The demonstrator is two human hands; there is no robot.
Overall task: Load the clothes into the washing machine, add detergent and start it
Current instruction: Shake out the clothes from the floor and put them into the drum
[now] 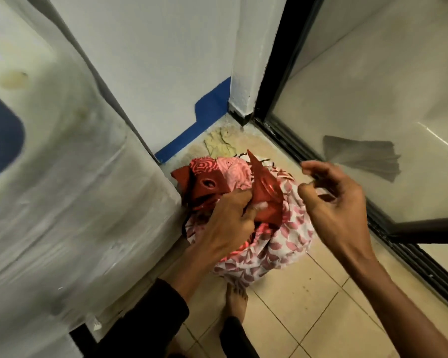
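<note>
A heap of clothes (277,244) lies on the tiled floor in the corner: white cloth with pink leaf print, pink patterned cloth and a red garment (265,192) on top. My left hand (225,223) reaches into the heap and grips the red garment. My right hand (334,202) hovers just right of the heap with fingers apart, holding nothing. The white washing machine (70,164) fills the left of the view, its side touching the heap. Its lid and controls are not clearly visible.
A white wall with a blue painted skirting (191,135) stands behind the heap. A black-framed glass sliding door (372,112) runs along the right. My bare foot (235,301) is on the beige tiles (295,306) just below the heap.
</note>
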